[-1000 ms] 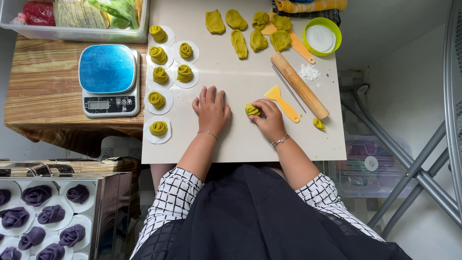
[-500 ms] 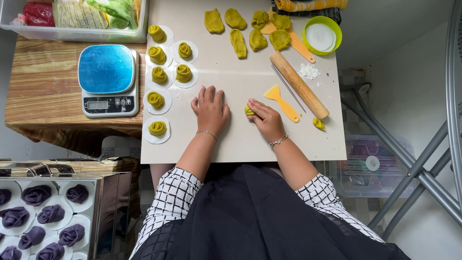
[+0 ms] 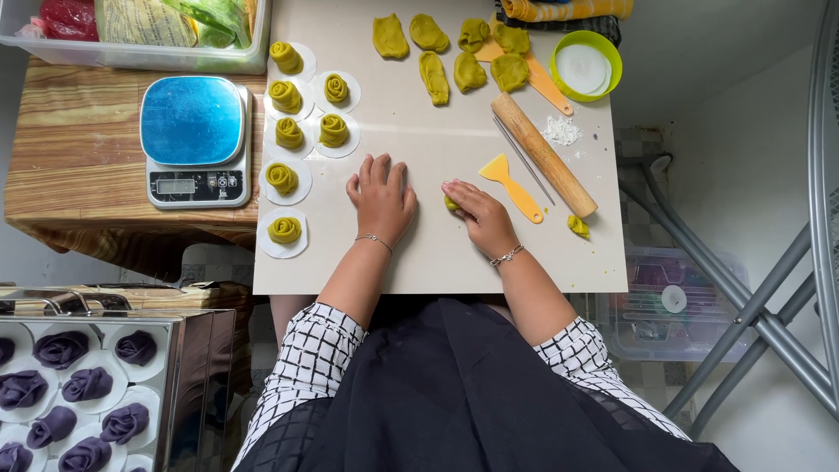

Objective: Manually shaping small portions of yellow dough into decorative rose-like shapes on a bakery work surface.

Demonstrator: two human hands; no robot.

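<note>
Dough (image 3: 451, 203) — seemingly under right hand (image 3: 479, 210)

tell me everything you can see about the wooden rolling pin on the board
The rolling pin is a plain, handle-less cylinder that looks like light brown wood. It lies flat and diagonal on the pale work board, running from upper left to lower right. A thin metal rod lies along its left side, and a yellow scraper lies apart on that same side. A dusting of white flour sits just to its right. Neither hand touches it; the right hand is closest.

Yellow-green dough rolls (image 3: 285, 179), blue-topped scale (image 3: 192, 121), purple rolls (image 3: 87, 383), black-and-white checked sleeves (image 3: 308, 358), yellow scraper (image 3: 511, 185).
</note>
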